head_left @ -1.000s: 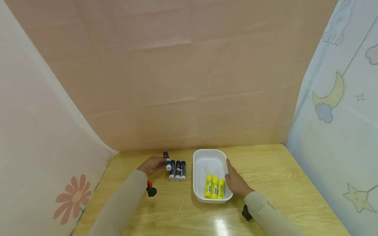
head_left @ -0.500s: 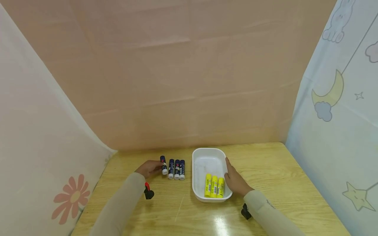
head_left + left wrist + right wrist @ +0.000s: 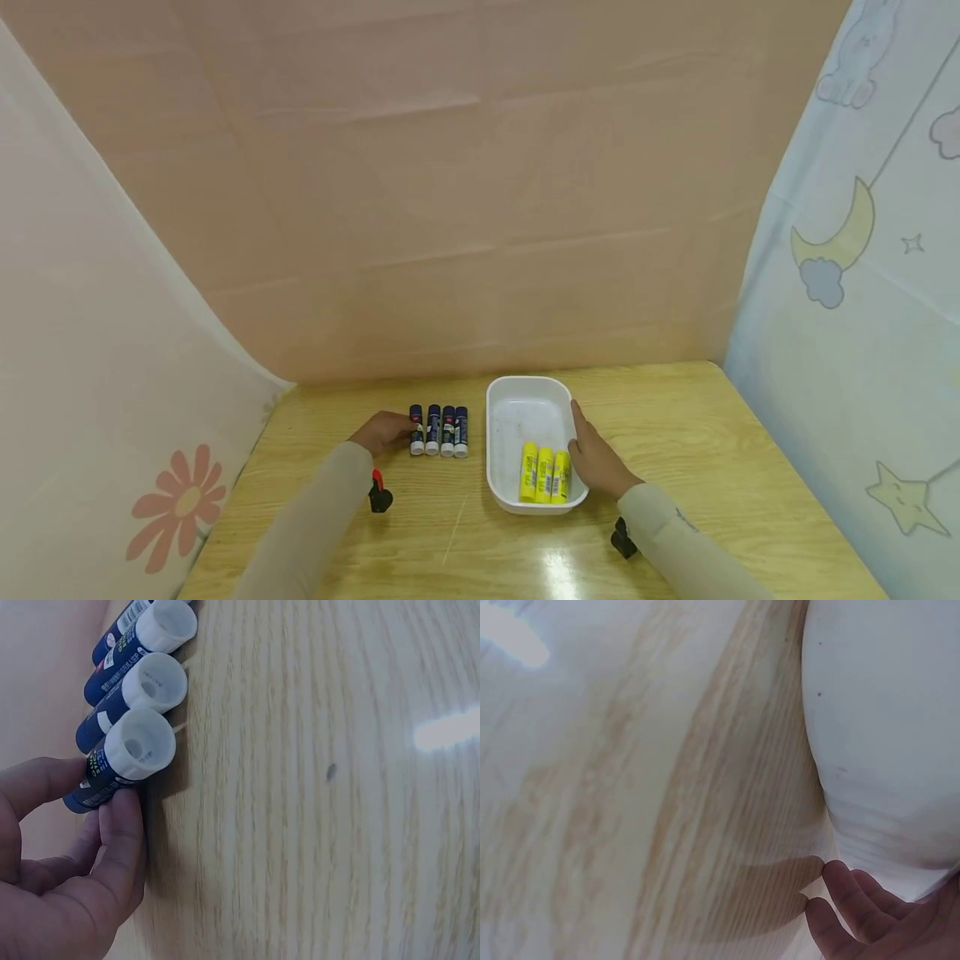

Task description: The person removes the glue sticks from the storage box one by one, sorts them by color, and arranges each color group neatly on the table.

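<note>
At the left end of a row of navy glue sticks with white bases, my left hand pinches the outermost glue stick between thumb and fingers. In the left wrist view that glue stick lies on the wood beside another glue stick, white base toward the camera. My right hand holds the right side of a white plastic tray, thumb at the rim. In the right wrist view its fingers are beneath the tray's outer wall. Yellow glue sticks lie side by side in the tray's near end.
The wooden table carries everything. A tan cloth hangs behind it, with printed cloths at the left and right. Black wrist-camera mounts hang under both sleeves.
My left hand has lowered the glue stick, tilted and raised before, until it lies in line at the left of the other navy ones. The right hand and tray have stayed put.
</note>
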The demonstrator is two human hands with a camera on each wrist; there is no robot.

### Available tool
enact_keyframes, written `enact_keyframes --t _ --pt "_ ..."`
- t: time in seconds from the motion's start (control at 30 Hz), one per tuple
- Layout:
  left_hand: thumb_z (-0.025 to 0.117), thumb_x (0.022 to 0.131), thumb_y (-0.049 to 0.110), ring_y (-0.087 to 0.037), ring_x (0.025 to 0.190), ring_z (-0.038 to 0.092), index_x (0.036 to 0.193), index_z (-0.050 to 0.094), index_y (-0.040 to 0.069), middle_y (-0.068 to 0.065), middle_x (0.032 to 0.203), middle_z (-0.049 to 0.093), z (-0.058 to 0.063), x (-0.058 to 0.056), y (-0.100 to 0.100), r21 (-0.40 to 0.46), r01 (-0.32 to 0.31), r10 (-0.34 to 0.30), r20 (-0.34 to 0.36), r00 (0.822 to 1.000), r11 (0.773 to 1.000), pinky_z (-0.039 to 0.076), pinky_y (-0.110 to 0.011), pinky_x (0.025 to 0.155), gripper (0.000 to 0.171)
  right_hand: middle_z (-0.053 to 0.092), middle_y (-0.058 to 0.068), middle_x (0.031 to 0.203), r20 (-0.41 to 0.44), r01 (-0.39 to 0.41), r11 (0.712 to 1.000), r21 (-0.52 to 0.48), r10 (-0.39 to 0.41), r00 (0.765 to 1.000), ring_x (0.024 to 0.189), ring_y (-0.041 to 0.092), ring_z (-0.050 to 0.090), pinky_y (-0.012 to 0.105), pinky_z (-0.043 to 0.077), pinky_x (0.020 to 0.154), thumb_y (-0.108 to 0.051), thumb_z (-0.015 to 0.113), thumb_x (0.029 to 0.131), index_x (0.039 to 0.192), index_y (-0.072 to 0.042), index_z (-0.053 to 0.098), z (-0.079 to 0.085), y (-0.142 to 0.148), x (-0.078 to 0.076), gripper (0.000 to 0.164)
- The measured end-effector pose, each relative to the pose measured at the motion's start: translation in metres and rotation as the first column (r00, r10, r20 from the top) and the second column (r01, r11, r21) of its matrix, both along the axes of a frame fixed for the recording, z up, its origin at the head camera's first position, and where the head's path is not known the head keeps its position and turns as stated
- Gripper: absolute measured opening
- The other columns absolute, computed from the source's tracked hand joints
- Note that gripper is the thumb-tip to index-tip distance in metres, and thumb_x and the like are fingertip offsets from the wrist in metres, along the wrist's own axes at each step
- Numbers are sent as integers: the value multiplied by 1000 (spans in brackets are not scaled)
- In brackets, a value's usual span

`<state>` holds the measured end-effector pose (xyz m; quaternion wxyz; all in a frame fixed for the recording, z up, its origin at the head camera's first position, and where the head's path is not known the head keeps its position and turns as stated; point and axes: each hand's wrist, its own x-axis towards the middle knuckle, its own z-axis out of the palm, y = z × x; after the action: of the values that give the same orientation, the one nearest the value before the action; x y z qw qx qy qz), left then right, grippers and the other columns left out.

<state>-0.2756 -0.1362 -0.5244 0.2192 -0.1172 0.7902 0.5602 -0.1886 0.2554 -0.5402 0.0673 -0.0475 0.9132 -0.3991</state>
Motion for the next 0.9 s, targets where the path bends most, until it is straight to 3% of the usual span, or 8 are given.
enact_keyframes --t 0.3,0.67,0.9 --pt "63 93 6 -32 112 58 129 51 -14 -28 129 55 -3 -2 4 -52 4 -5 -3 1000 999 50 -42 94 43 18 30 154 -3 -1 1000 8 1 1000 138 46 28 59 30 108 -11 34 103 156 -9 -6 -1 -1 0 66" --pt "67 91 13 -26 104 60 127 58 -8 -21 122 62 -1 -3 6 -171 33 -38 -26 999 985 49 -42 96 42 13 27 157 -17 -11 1000 6 11 1000 141 44 21 59 24 110 -11 35 104 155 -11 -9 0 0 -2 68" --pt "66 91 12 -24 99 61 125 59 -9 -20 119 63 -5 -5 7 -176 28 -30 -10 1000 984 52 -40 92 40 17 31 154 5 1 1000 -6 -1 1000 137 46 29 59 33 105 -10 34 103 156 -8 -6 2 -2 0 66"
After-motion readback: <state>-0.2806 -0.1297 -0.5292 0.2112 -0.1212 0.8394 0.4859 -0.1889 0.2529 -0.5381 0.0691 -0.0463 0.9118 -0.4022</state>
